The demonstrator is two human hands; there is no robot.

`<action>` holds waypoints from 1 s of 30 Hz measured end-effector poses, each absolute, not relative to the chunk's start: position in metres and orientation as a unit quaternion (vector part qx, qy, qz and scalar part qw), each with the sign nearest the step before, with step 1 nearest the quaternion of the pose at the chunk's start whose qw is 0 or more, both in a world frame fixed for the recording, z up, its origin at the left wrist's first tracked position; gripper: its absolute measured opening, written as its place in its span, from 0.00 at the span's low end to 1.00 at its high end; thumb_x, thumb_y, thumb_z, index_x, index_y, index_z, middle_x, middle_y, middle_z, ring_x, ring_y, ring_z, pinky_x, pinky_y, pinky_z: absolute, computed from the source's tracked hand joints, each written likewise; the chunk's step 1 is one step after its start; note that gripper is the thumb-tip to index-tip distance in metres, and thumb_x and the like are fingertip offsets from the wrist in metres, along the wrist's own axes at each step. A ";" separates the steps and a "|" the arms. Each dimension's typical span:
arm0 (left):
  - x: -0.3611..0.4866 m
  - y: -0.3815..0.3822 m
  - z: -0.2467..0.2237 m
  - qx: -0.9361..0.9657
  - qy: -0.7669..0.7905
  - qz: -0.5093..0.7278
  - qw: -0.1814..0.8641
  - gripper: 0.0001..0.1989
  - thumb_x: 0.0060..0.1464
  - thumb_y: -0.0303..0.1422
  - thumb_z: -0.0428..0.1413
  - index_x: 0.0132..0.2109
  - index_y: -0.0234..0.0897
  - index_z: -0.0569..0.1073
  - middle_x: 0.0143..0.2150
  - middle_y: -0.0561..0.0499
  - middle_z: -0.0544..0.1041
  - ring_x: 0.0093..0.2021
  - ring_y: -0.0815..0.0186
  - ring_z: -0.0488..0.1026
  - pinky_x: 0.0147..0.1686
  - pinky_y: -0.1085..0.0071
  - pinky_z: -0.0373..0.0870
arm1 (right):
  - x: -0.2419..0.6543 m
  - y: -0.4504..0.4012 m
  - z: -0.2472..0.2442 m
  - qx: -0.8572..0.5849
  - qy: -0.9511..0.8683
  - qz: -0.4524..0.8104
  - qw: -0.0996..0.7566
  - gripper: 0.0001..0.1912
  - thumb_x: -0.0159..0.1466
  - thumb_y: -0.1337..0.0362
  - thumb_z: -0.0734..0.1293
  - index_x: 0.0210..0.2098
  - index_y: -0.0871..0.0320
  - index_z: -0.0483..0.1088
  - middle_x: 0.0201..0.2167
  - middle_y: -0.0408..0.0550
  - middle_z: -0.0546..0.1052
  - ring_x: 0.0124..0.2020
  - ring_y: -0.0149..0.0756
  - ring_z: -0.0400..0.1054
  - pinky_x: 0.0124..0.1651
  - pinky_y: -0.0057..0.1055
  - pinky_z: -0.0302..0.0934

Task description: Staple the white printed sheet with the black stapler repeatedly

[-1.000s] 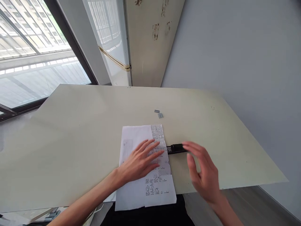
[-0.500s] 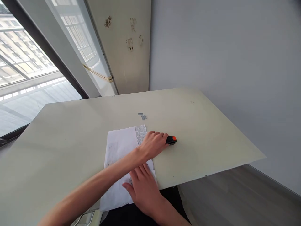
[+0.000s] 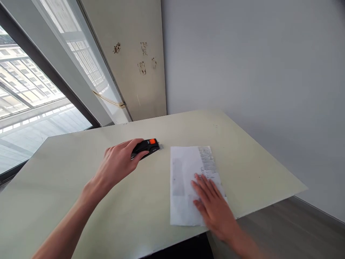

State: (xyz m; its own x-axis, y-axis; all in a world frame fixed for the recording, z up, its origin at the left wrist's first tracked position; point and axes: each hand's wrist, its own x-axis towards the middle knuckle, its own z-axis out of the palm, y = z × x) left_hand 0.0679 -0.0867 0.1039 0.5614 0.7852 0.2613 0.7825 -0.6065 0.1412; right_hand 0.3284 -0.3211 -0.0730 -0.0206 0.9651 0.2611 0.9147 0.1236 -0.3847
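My left hand [image 3: 121,154] is wrapped round a black stapler [image 3: 147,145] with an orange patch at its front end. The stapler is over the table, left of the papers, its front pointing right. Just past its tip lie small grey staple strips [image 3: 161,146], partly covered by it. White papers [image 3: 185,187] with printing along the right side lie near the table's front edge. On their lower right part rests my right hand [image 3: 212,205], flat, fingers stretched out and holding nothing.
The pale table [image 3: 121,208] runs out to a pointed corner on the right, with floor [image 3: 283,230] below it. Behind stand a scuffed fridge [image 3: 129,72] and a grey wall [image 3: 242,72]. A window [image 3: 27,82] is at the left.
My left hand has carried the stapler leftward, uncrossing from over my right arm. The papers have shifted to the right under my right hand. The view has also moved somewhat.
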 end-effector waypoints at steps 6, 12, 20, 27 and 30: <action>0.024 -0.086 0.059 0.882 0.458 0.103 0.047 0.21 0.67 0.54 0.49 0.55 0.50 0.77 0.42 0.50 0.85 0.33 0.52 0.80 0.31 0.64 0.65 | 0.410 -0.288 -0.074 -0.678 -0.697 0.071 0.221 0.28 0.79 0.53 0.55 0.76 0.46 0.56 0.77 0.46 0.58 0.79 0.44 0.48 0.78 0.59 0.48; 0.014 -0.100 0.033 0.891 0.438 0.089 0.074 0.21 0.70 0.52 0.48 0.54 0.47 0.77 0.42 0.48 0.85 0.36 0.52 0.81 0.33 0.64 0.68 | 0.464 -0.260 -0.062 -0.685 -0.675 0.114 0.250 0.22 0.78 0.52 0.55 0.65 0.45 0.71 0.72 0.45 0.68 0.75 0.44 0.57 0.76 0.56 0.52; 0.041 -0.103 0.018 0.918 0.361 0.112 0.123 0.18 0.71 0.48 0.49 0.55 0.45 0.77 0.45 0.47 0.85 0.41 0.53 0.82 0.44 0.60 0.73 | 0.388 -0.228 -0.028 -0.688 -0.589 0.208 0.369 0.21 0.75 0.49 0.59 0.57 0.49 0.75 0.64 0.50 0.77 0.67 0.48 0.69 0.49 0.43 0.78; 0.019 -0.096 0.004 0.887 0.375 0.188 0.193 0.32 0.60 0.57 0.61 0.65 0.48 0.71 0.61 0.45 0.78 0.59 0.48 0.76 0.60 0.53 0.71 | 0.274 -0.173 -0.021 -0.585 -0.576 0.358 0.445 0.20 0.76 0.52 0.57 0.56 0.51 0.74 0.58 0.51 0.80 0.61 0.41 0.74 0.62 0.40 0.70; -0.008 -0.090 -0.011 0.839 0.377 0.254 0.299 0.32 0.61 0.52 0.62 0.66 0.44 0.69 0.64 0.42 0.74 0.62 0.51 0.74 0.62 0.55 0.71 | 0.249 -0.154 -0.028 -0.563 -0.558 0.388 0.470 0.19 0.76 0.52 0.56 0.52 0.53 0.74 0.53 0.51 0.81 0.56 0.39 0.76 0.58 0.38 0.72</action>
